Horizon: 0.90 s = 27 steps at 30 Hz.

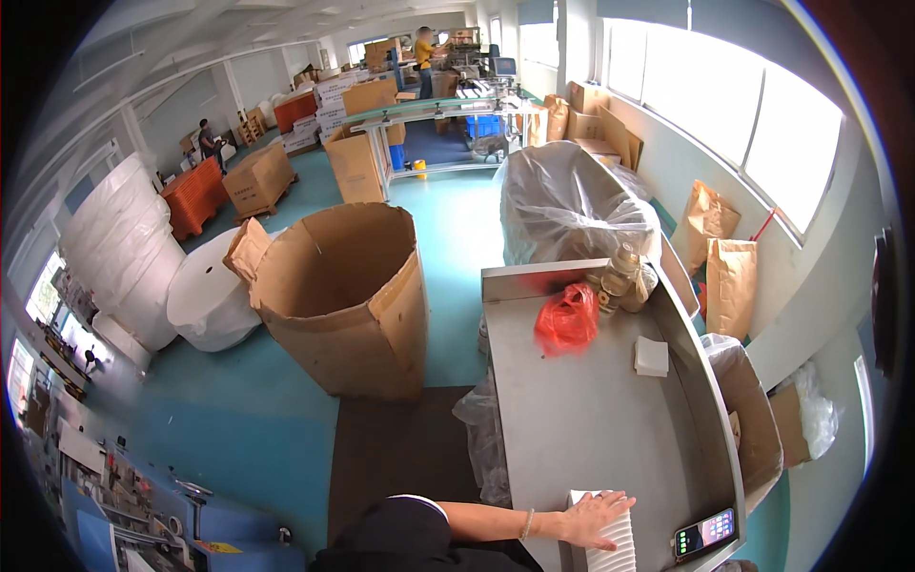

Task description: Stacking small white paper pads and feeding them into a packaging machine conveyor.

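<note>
My right hand lies flat, fingers spread, on top of a white ribbed stack at the near end of a metal table. A thin bracelet sits at that wrist, and the dark-sleeved forearm reaches in from the lower edge. Just right of the stack, a phone with a lit screen lies near the table's raised rim. My left hand is out of view.
Farther along the table lie a small white pad, a red plastic bag and brown tape rolls. A big open cardboard bin stands left on the blue-green floor, beside a white roll. Plastic-covered goods and brown paper sacks stand beyond.
</note>
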### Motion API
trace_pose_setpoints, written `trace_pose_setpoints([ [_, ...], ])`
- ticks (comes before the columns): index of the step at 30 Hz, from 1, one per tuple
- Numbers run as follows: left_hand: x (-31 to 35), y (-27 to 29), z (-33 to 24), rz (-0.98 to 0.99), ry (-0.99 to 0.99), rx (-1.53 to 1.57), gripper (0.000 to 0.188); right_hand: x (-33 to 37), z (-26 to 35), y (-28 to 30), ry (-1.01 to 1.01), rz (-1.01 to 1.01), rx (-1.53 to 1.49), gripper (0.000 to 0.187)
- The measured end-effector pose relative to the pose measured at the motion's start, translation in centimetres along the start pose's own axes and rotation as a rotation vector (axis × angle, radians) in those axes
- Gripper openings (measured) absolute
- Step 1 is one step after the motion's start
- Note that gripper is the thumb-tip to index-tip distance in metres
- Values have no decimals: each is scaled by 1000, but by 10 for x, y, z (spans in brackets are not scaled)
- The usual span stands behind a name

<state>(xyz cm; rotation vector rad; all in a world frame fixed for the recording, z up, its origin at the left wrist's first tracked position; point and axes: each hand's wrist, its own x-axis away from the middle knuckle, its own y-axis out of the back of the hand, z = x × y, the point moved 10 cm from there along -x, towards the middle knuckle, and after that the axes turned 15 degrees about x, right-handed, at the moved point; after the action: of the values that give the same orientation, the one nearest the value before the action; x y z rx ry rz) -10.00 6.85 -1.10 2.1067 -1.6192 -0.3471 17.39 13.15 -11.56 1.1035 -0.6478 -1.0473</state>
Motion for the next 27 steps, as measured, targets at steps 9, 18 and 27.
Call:
trace_pose_setpoints([
  [9,-10,8,16,-152,-13,-8,105,64,-15,-59,-859,573,-1356,44],
  [18,-3,-19,8,10,13,-16,102,3,32,26,-188,-24,-537,51],
  [27,-1,17,-6,-176,-61,-93,98,59,39,-23,-731,450,-1445,34],
])
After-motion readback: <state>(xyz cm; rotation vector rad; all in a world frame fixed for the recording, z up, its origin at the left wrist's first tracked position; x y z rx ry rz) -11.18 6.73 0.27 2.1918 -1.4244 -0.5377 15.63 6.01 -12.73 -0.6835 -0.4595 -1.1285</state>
